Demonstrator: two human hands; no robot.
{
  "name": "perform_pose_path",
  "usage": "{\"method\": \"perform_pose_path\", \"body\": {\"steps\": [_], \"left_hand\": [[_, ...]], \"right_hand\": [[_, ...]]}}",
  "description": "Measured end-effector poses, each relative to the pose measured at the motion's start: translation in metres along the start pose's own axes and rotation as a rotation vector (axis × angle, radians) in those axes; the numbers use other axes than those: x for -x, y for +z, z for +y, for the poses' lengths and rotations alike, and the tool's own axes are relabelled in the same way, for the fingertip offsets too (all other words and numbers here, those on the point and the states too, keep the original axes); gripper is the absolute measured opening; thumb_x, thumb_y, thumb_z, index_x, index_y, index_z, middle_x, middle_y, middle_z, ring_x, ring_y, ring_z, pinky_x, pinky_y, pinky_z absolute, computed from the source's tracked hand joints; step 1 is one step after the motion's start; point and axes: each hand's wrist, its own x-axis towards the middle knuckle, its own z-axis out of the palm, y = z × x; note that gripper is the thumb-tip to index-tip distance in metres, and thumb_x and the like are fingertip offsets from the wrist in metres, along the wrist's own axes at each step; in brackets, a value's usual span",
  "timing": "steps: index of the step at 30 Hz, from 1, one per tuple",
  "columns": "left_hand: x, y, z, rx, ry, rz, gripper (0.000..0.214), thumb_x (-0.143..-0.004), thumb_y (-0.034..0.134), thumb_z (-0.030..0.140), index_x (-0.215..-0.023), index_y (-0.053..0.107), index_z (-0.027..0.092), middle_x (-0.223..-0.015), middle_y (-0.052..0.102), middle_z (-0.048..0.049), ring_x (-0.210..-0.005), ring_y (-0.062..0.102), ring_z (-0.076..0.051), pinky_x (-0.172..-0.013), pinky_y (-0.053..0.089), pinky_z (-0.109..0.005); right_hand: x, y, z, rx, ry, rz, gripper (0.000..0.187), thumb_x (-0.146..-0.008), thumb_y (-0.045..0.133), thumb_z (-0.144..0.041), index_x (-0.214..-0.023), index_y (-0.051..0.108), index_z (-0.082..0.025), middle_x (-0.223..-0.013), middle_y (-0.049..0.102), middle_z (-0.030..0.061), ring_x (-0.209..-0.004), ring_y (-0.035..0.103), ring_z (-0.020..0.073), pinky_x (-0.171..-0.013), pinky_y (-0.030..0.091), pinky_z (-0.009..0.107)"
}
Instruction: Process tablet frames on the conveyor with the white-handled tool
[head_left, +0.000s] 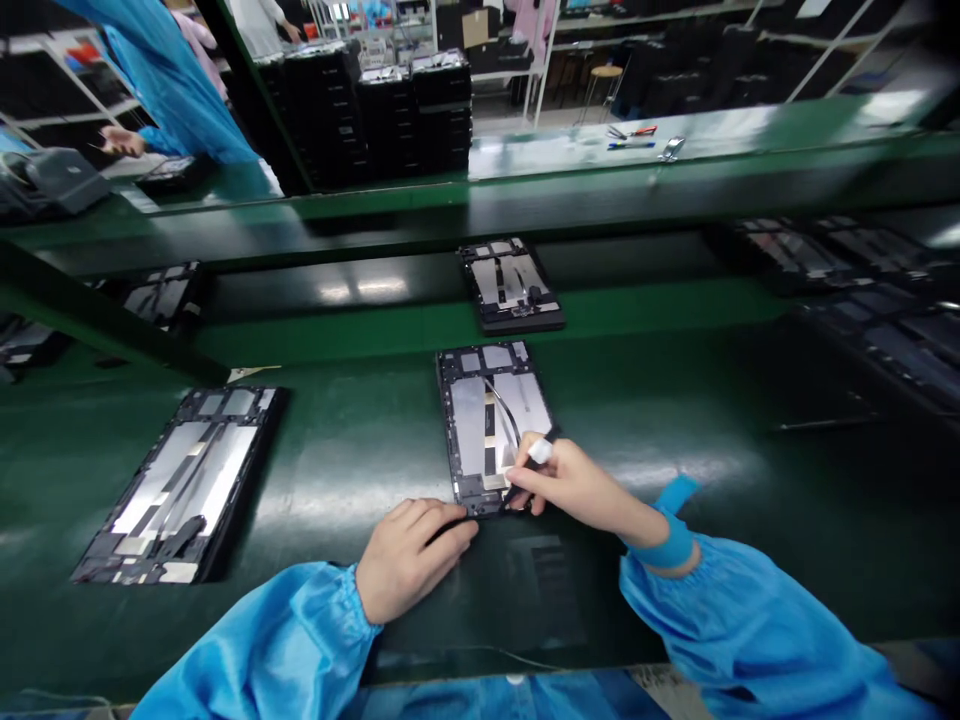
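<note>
The right hand [574, 487] pinches a thin black tool [513, 495] narrowly, its tip at the open tablet [469, 425] at 12 o'clock. The left hand [409, 560] curls against the tablet's lower edge, its grip unclear. If the tablet shifts, the tip could slip and snag the thin curved cable [507, 408].

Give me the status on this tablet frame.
Done: foil panels sit in this tablet frame, as in the neighbouring frame. In hand: the right hand works a slim black tool at the frame's lower edge, the left hand resting beside it. Left: a thin cable arcs loose over the panels.
</note>
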Motion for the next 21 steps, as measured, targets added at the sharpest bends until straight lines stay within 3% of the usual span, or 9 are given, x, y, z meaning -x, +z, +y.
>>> {"method": "perform_pose_path", "body": {"steps": [6,21], "left_hand": [[0.003,0.007,-0.011,-0.036,0.014,0.035,0.016,-0.096,0.053,0.017,-0.109,0.063,0.017,-0.102,0.069,-0.0062,-0.09,0.062,-0.016,-0.074,0.048,-0.029],[0.003,0.008,-0.008,-0.011,0.003,0.043,0.017,-0.095,0.056,0.016,-0.11,0.063,0.016,-0.102,0.07,-0.0061,-0.09,0.061,-0.017,-0.074,0.047,-0.029]], "right_hand": [[-0.03,0.007,-0.003,0.03,0.101,-0.101,0.039,-0.073,0.075,-0.051,-0.076,0.053,-0.018,-0.056,0.068,0.0002,-0.055,0.071,0.018,-0.042,0.053,0.02],[-0.031,0.008,0.002,0.085,0.108,-0.131,0.028,-0.079,0.071,-0.041,-0.078,0.056,-0.018,-0.058,0.069,0.0004,-0.053,0.069,0.0164,-0.043,0.053,0.02]]}}
